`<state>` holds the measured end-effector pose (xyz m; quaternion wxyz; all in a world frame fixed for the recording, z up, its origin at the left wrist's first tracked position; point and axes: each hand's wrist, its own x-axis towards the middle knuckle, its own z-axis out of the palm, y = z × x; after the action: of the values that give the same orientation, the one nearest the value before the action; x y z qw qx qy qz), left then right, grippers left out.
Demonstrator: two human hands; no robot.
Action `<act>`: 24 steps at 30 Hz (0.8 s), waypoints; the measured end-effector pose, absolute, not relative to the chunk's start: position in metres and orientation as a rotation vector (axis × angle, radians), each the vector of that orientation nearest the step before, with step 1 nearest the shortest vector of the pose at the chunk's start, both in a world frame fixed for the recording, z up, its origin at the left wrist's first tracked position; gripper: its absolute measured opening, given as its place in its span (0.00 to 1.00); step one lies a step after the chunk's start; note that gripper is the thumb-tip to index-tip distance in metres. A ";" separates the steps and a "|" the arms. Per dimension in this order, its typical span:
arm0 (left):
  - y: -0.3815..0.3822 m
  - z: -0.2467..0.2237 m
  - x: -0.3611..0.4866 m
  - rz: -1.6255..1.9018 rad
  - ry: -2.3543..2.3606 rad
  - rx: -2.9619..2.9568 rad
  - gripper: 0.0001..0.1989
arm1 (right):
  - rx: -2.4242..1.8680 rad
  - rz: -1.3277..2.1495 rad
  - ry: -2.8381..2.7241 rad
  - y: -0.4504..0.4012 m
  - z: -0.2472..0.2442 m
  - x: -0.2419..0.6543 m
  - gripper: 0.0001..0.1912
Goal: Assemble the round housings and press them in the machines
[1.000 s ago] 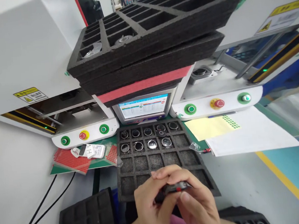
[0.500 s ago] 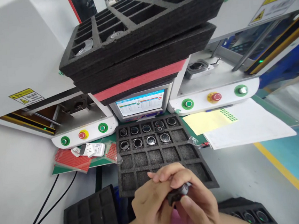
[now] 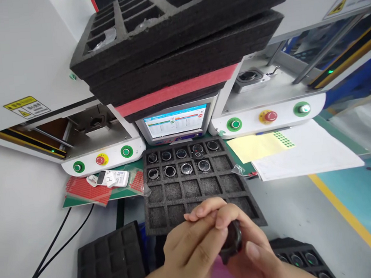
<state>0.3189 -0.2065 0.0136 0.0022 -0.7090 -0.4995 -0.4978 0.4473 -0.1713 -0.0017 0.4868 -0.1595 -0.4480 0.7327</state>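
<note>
My left hand (image 3: 193, 246) and my right hand (image 3: 254, 241) meet low in the middle, in front of the foam tray. Between them is a black round watch body (image 3: 232, 242), partly covered by my fingers. My left fingers lie across its left side, while my right fingers curl over the top and the right thumb stays near its lower right edge. Just beyond, the black foam tray (image 3: 191, 206) holds round watch bodies (image 3: 186, 168) in its two far rows; the nearer compartments in view hold none.
A foam tray stack (image 3: 172, 66) rises above the monitor (image 3: 176, 124). Presses with buttons (image 3: 100, 159) flank it. Red sticker sheets (image 3: 88, 190) lie left, yellow paper (image 3: 251, 147) and white sheets (image 3: 307, 156) right. More foam trays sit low left (image 3: 110, 262) and low right (image 3: 301, 271).
The watch body has turned between my hands, from nearly edge-on to showing more of its round shape. My left fingers have straightened across it. The camera view has shifted slightly.
</note>
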 end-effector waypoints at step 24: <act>-0.219 -0.010 0.324 -1.402 -1.622 -2.113 0.17 | -0.402 1.847 -1.311 -0.164 -0.001 0.455 0.11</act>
<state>0.3238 -0.2190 -0.0095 0.0660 -0.7004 -0.5376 -0.4648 0.4549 -0.1645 -0.0007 0.4084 -0.1597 -0.5202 0.7329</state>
